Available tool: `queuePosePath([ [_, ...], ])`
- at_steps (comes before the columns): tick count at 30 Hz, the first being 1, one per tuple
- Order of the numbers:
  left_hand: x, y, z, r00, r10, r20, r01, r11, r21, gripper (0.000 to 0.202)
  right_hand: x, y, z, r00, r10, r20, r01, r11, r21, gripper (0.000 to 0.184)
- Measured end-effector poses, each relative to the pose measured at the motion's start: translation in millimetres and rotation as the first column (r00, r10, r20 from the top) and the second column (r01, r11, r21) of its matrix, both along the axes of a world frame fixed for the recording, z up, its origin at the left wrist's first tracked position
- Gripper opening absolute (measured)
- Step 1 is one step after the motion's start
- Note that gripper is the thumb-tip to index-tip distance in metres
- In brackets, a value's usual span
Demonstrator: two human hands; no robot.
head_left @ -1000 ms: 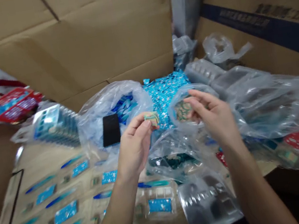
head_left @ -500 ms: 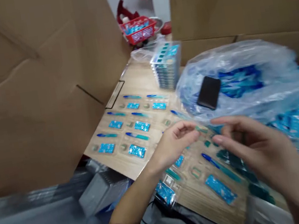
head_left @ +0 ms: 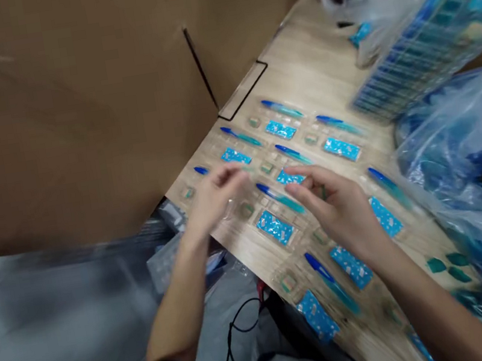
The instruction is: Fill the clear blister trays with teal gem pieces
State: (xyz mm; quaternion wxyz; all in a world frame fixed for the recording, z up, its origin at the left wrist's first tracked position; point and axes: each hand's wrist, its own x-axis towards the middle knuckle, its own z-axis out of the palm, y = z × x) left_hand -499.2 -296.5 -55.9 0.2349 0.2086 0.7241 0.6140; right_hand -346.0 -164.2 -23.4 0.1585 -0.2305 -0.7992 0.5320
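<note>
- A cardboard wall (head_left: 74, 109) fills the left side and stands along the edge of the wooden tabletop (head_left: 314, 65).
- The left hand (head_left: 213, 200) hangs low over the near-left end of the rows of clear trays (head_left: 289, 136). It is blurred with its fingers (head_left: 234, 177) bent downward, and I cannot tell whether they pinch anything.
- Between the two hands a blue pen (head_left: 279, 197) lies slantwise in its tray, with a blue packet (head_left: 275, 227) just beside it towards the near edge.
- The right hand (head_left: 342, 213) hovers palm down above the trays. Its fingers are loosely spread towards the left hand and close on nothing that shows.
- At the upper right lies a tilted stack of trays (head_left: 422, 54), and a plastic bag (head_left: 463, 169) of blue goods is at the right edge.
</note>
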Motion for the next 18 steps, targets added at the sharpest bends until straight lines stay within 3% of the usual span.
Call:
queuePosePath([
  [3,-70,-3,-11.9,0.986,0.164,-0.039,-0.168,0.980,-0.111,0.005,-18,6,-9.9,0.999,-0.017,0.033,0.015,0.998,0.054,0.025],
  [6,-111,3,-20.5,0.979,0.118,-0.167,-0.183,0.870,-0.457,0.005,-25,8,-23.7,0.996,0.001,0.094,-0.007,0.998,0.065,0.023],
  [9,-120,14,-22.5,0.983,0.068,-0.172,-0.157,0.797,-0.583,0.011,-26,5,-36.9,0.991,0.013,0.136,-0.019,0.999,0.041,0.022],
  [15,-106,33,-16.9,0.965,0.017,-0.263,-0.210,0.656,-0.725,0.020,-23,5,-45.3,0.984,0.028,0.177,-0.034,0.999,0.032,0.021],
  [18,-104,36,-19.9,0.959,-0.009,-0.283,-0.215,0.630,-0.746,0.021,-22,7,-45.0,0.983,0.027,0.184,-0.034,0.999,0.035,0.021],
])
